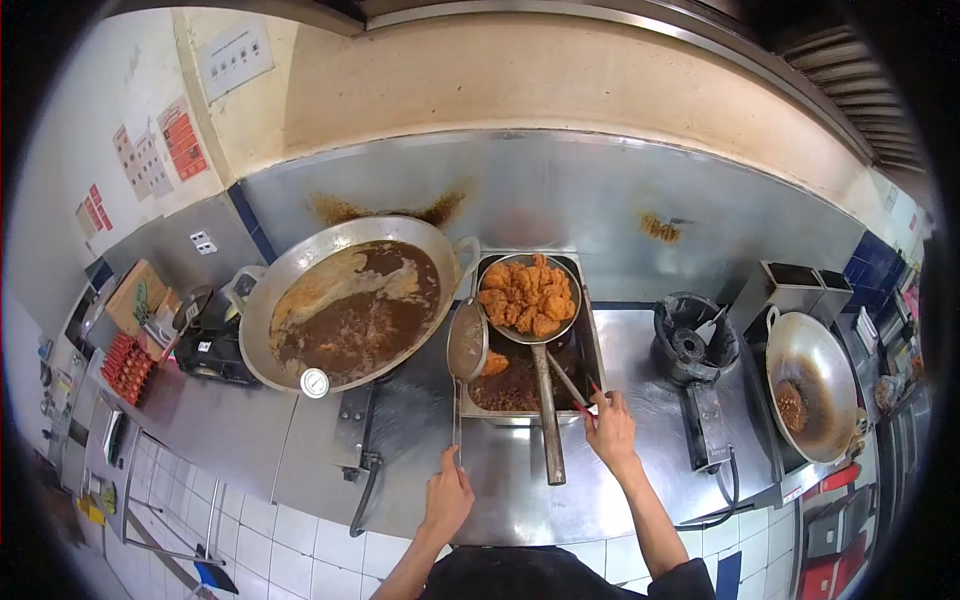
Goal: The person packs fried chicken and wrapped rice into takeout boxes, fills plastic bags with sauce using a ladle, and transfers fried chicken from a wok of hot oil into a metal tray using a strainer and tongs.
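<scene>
My left hand (448,492) is closed around the thin handle of a mesh skimmer (467,340), whose bowl is at the left edge of a rectangular fryer (598,365). My right hand (612,430) grips red-handled tongs (568,380) that reach into the fryer. A long-handled strainer (548,415) rests across the fryer's back, heaped with fried chicken pieces (528,295). One more fried piece (494,364) is beside the skimmer, over the dark oil (508,393).
A large wok (258,345) of brown, foamy oil with a dial thermometer (314,382) is to the left. On the right are a black burner (694,345), metal containers (785,290) and another wok (830,375). Red bottles (126,368) stand far left.
</scene>
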`<move>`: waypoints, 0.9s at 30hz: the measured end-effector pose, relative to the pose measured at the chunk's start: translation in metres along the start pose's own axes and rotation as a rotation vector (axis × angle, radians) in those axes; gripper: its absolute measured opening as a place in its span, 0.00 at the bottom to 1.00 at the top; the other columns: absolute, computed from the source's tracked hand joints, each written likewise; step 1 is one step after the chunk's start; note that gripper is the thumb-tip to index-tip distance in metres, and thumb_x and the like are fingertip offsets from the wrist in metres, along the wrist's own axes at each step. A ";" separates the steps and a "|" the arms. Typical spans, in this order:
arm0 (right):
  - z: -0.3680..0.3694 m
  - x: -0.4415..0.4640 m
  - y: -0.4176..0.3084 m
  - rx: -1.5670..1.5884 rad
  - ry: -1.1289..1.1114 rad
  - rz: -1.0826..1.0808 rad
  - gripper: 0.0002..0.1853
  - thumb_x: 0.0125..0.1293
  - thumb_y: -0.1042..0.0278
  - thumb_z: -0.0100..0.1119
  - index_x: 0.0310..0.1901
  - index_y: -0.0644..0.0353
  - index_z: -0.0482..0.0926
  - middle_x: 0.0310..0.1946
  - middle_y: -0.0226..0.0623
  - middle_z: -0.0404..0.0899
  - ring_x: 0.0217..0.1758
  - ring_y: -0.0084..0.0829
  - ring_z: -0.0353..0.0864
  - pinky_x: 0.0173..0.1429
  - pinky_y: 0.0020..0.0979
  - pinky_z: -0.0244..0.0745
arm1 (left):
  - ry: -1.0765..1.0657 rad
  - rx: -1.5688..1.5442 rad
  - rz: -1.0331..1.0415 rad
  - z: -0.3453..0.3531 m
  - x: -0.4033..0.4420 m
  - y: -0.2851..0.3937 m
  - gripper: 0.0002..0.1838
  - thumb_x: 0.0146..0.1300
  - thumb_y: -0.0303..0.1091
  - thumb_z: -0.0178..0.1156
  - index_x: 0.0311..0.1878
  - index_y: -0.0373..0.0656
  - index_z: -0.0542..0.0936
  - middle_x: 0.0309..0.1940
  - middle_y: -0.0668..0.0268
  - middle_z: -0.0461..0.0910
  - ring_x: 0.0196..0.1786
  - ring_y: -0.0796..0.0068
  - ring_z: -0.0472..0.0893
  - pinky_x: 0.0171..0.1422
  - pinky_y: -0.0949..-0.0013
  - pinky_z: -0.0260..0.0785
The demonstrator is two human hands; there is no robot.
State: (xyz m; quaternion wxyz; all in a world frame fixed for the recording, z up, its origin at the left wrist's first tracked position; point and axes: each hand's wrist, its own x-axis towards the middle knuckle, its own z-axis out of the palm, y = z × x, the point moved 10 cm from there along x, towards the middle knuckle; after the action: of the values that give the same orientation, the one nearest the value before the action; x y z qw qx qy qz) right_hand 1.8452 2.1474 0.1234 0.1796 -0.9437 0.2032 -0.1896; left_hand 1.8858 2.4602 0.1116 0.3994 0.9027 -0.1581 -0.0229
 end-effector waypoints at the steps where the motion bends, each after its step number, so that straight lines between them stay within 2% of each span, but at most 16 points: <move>1: 0.001 -0.001 -0.004 0.002 -0.010 -0.006 0.16 0.56 0.67 0.66 0.45 0.56 0.76 0.45 0.46 0.73 0.50 0.47 0.75 0.51 0.45 0.70 | 0.003 0.001 -0.011 -0.006 0.003 -0.002 0.21 0.65 0.24 0.49 0.62 0.39 0.63 0.19 0.42 0.76 0.26 0.36 0.78 0.34 0.39 0.68; 3: -0.024 -0.006 -0.024 -0.093 0.167 -0.110 0.14 0.56 0.67 0.65 0.43 0.57 0.75 0.43 0.44 0.74 0.49 0.46 0.74 0.52 0.45 0.67 | -0.024 0.158 -0.011 -0.015 0.011 0.001 0.22 0.65 0.24 0.48 0.62 0.36 0.62 0.20 0.41 0.76 0.26 0.36 0.78 0.36 0.38 0.69; 7: -0.028 -0.001 -0.052 0.064 0.212 -0.154 0.13 0.56 0.67 0.64 0.42 0.57 0.76 0.42 0.41 0.74 0.49 0.43 0.73 0.49 0.46 0.64 | -0.005 0.182 0.082 -0.030 0.039 0.017 0.21 0.64 0.24 0.48 0.62 0.36 0.63 0.21 0.39 0.77 0.27 0.35 0.78 0.36 0.38 0.69; 11: -0.026 0.000 -0.046 0.042 0.133 -0.024 0.12 0.56 0.67 0.64 0.41 0.57 0.76 0.41 0.41 0.74 0.49 0.43 0.72 0.50 0.45 0.63 | 0.021 0.227 0.168 -0.037 0.046 0.033 0.21 0.64 0.23 0.50 0.61 0.39 0.66 0.20 0.42 0.77 0.26 0.37 0.77 0.33 0.42 0.68; 13: -0.037 -0.008 -0.033 -0.270 0.235 -0.035 0.11 0.55 0.69 0.63 0.40 0.58 0.76 0.37 0.42 0.76 0.46 0.44 0.77 0.47 0.44 0.70 | 0.023 0.200 0.191 -0.033 0.038 0.043 0.21 0.64 0.22 0.50 0.61 0.39 0.66 0.20 0.42 0.77 0.26 0.38 0.78 0.33 0.43 0.68; 14: -0.033 -0.006 -0.020 -0.274 0.231 -0.026 0.11 0.55 0.69 0.63 0.40 0.58 0.76 0.37 0.42 0.76 0.46 0.44 0.77 0.47 0.44 0.70 | 0.002 0.140 0.131 -0.030 0.031 0.040 0.21 0.64 0.22 0.50 0.61 0.40 0.66 0.20 0.43 0.77 0.26 0.38 0.78 0.33 0.43 0.68; 16: 0.034 0.008 0.019 -0.259 -0.227 -0.008 0.12 0.55 0.70 0.63 0.42 0.59 0.77 0.35 0.44 0.79 0.41 0.44 0.82 0.41 0.42 0.77 | -0.036 0.080 0.070 -0.026 0.018 0.037 0.22 0.64 0.22 0.51 0.62 0.42 0.67 0.20 0.44 0.76 0.26 0.39 0.78 0.32 0.44 0.67; 17: 0.038 0.013 0.019 -0.263 -0.163 -0.132 0.12 0.54 0.67 0.65 0.39 0.60 0.80 0.31 0.50 0.80 0.34 0.49 0.84 0.38 0.46 0.79 | -0.032 0.052 0.061 -0.026 0.014 0.037 0.22 0.64 0.22 0.50 0.62 0.42 0.66 0.19 0.44 0.76 0.25 0.38 0.77 0.32 0.43 0.67; 18: 0.035 0.018 0.019 -0.266 -0.165 -0.118 0.12 0.54 0.67 0.65 0.39 0.60 0.80 0.31 0.50 0.80 0.34 0.49 0.84 0.38 0.46 0.79 | -0.028 0.025 0.055 -0.026 0.011 0.037 0.22 0.64 0.21 0.50 0.62 0.41 0.65 0.17 0.43 0.75 0.24 0.38 0.77 0.31 0.41 0.66; 20: 0.037 0.030 -0.001 -0.335 -0.252 -0.272 0.07 0.55 0.66 0.64 0.29 0.59 0.82 0.26 0.48 0.81 0.33 0.48 0.84 0.38 0.45 0.79 | -0.035 0.026 0.068 -0.029 0.006 0.035 0.22 0.64 0.22 0.50 0.62 0.42 0.65 0.17 0.44 0.74 0.24 0.38 0.77 0.31 0.42 0.66; 21: 0.032 0.037 -0.003 -0.329 -0.202 -0.276 0.11 0.56 0.64 0.62 0.21 0.58 0.82 0.25 0.47 0.82 0.31 0.47 0.84 0.38 0.45 0.79 | -0.024 0.030 0.073 -0.033 0.005 0.034 0.23 0.64 0.22 0.51 0.62 0.42 0.65 0.16 0.45 0.74 0.23 0.39 0.77 0.31 0.42 0.66; 22: 0.015 0.044 -0.012 -0.334 -0.195 -0.278 0.11 0.56 0.64 0.62 0.21 0.58 0.82 0.25 0.47 0.82 0.31 0.47 0.84 0.38 0.45 0.79 | -0.019 0.026 0.079 -0.036 0.003 0.032 0.23 0.64 0.22 0.51 0.62 0.42 0.65 0.16 0.45 0.74 0.23 0.39 0.77 0.31 0.42 0.66; 24: -0.012 0.049 -0.023 -0.351 -0.367 -0.261 0.11 0.57 0.63 0.62 0.22 0.60 0.82 0.26 0.48 0.82 0.32 0.47 0.84 0.38 0.45 0.79 | -0.018 0.076 0.111 -0.040 -0.004 0.029 0.23 0.64 0.22 0.51 0.63 0.43 0.65 0.16 0.45 0.75 0.24 0.39 0.78 0.31 0.43 0.67; 27: -0.068 0.058 -0.043 -0.432 -0.398 -0.264 0.14 0.57 0.59 0.63 0.23 0.62 0.83 0.24 0.48 0.82 0.31 0.49 0.84 0.39 0.46 0.79 | 0.014 0.014 0.132 -0.041 -0.015 0.019 0.24 0.64 0.23 0.52 0.64 0.43 0.65 0.18 0.46 0.76 0.25 0.40 0.78 0.32 0.43 0.67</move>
State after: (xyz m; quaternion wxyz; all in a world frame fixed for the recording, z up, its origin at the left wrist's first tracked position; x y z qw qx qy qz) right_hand 1.8784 2.1407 0.2164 -0.0148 -0.9968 0.0752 0.0247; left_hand 1.8736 2.4818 0.1519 0.3947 0.8932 -0.2149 0.0108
